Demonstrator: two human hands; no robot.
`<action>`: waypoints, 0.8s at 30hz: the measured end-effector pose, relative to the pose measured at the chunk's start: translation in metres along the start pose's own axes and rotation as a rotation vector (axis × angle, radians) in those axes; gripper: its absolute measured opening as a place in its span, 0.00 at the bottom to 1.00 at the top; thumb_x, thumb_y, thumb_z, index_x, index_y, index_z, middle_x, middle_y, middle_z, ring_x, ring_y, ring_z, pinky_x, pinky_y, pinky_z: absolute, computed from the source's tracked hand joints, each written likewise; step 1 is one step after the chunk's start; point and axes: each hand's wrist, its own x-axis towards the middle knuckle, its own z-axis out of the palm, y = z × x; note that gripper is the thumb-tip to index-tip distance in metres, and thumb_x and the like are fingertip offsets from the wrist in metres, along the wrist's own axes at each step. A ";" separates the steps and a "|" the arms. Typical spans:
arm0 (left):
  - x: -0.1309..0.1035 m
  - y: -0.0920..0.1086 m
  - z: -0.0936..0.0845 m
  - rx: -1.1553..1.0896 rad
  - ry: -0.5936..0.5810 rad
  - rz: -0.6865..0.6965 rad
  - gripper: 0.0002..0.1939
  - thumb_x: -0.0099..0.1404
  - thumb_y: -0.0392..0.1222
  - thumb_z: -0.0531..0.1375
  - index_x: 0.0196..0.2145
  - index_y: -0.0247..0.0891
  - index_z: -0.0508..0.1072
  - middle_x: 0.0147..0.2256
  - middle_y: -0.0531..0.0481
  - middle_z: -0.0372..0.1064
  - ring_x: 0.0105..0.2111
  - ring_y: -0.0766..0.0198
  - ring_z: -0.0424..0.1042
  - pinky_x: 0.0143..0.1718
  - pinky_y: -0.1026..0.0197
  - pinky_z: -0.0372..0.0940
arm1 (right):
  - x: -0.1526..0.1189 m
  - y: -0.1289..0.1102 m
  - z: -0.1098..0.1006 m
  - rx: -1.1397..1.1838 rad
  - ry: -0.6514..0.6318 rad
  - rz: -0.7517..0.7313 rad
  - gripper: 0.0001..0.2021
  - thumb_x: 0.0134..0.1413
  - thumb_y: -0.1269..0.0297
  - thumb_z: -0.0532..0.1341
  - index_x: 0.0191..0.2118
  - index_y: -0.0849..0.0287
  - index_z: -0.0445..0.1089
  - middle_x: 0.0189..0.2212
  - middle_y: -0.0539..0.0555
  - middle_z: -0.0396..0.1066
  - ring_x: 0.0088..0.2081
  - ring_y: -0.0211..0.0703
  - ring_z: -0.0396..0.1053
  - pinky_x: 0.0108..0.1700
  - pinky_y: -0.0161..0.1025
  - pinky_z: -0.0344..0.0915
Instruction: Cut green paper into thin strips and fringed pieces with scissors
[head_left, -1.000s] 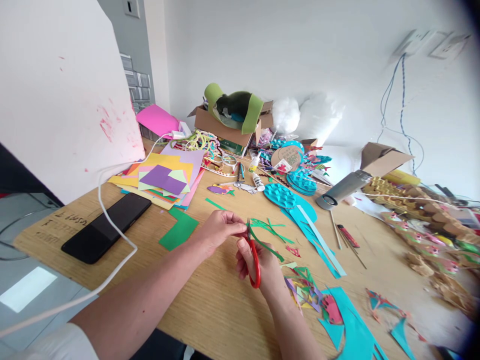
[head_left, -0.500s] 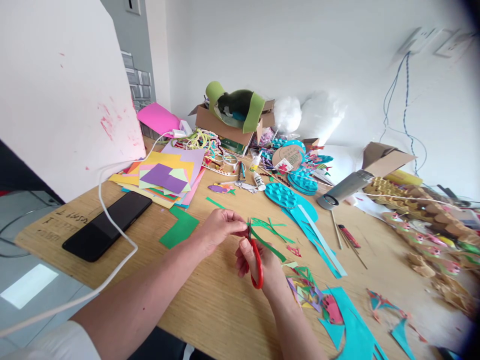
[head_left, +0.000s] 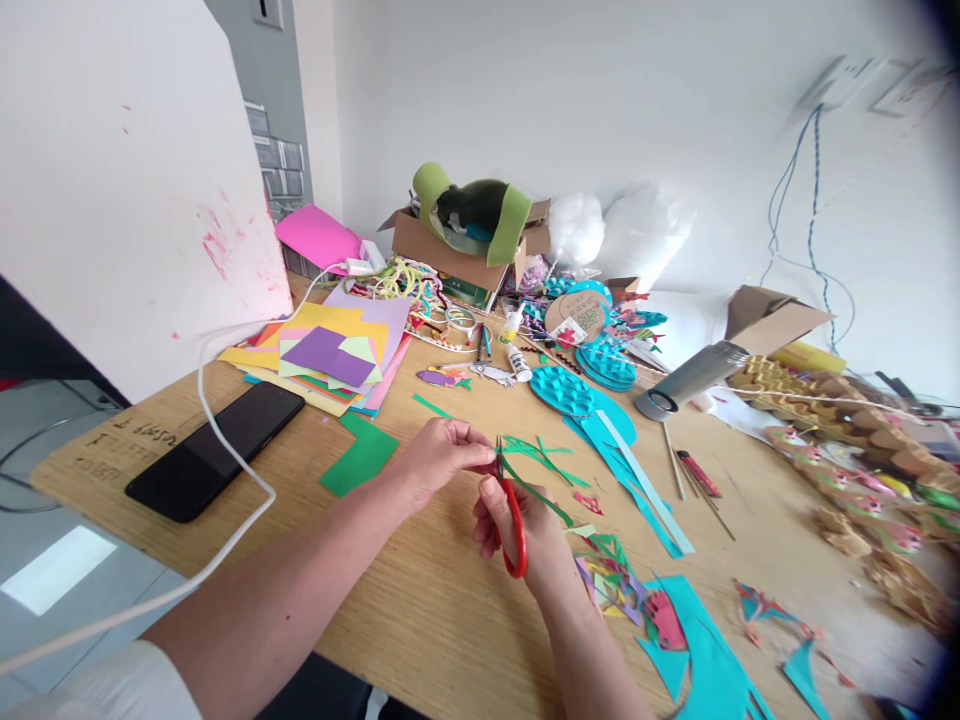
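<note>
My right hand (head_left: pixel 541 535) is closed round the red-handled scissors (head_left: pixel 517 548), whose blades point up and away. At the blade tips, my left hand (head_left: pixel 442 462) is closed in a pinch. What lies between its fingertips is too small to make out. A thin green paper strip (head_left: pixel 551 503) runs from beside the blades to the right, partly behind my right hand. Just beyond the blades lie several narrow green paper strips (head_left: pixel 551 458). An angular piece of green paper (head_left: pixel 360 458) rests left of my left hand.
A black phone (head_left: pixel 217 450) and white cable (head_left: pixel 251 480) are at left, near stacked coloured paper (head_left: pixel 315 400). Paper scraps (head_left: pixel 611 575) and blue paper (head_left: pixel 701 640) lie right of my right forearm. Farther back are a glue bottle (head_left: pixel 517 362), cardboard box (head_left: pixel 442 250) and metal flask (head_left: pixel 694 378).
Almost nothing differs. Both hands and the scissors stay at the same spot, and the green strip beside the blades has shifted very slightly.
</note>
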 end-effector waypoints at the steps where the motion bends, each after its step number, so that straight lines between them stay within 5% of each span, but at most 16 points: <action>1: 0.000 0.000 0.000 -0.003 0.002 0.000 0.07 0.45 0.38 0.65 0.23 0.33 0.73 0.23 0.50 0.72 0.26 0.65 0.70 0.34 0.62 0.63 | 0.000 0.000 0.000 0.000 0.001 0.003 0.25 0.50 0.40 0.58 0.24 0.61 0.67 0.12 0.50 0.66 0.13 0.36 0.62 0.15 0.31 0.56; 24: 0.001 -0.002 0.000 -0.020 -0.031 -0.013 0.08 0.45 0.39 0.66 0.23 0.31 0.74 0.23 0.49 0.73 0.27 0.64 0.72 0.36 0.61 0.64 | 0.002 0.006 -0.001 -0.020 -0.018 -0.033 0.26 0.52 0.39 0.56 0.24 0.60 0.64 0.13 0.50 0.66 0.14 0.36 0.64 0.17 0.31 0.58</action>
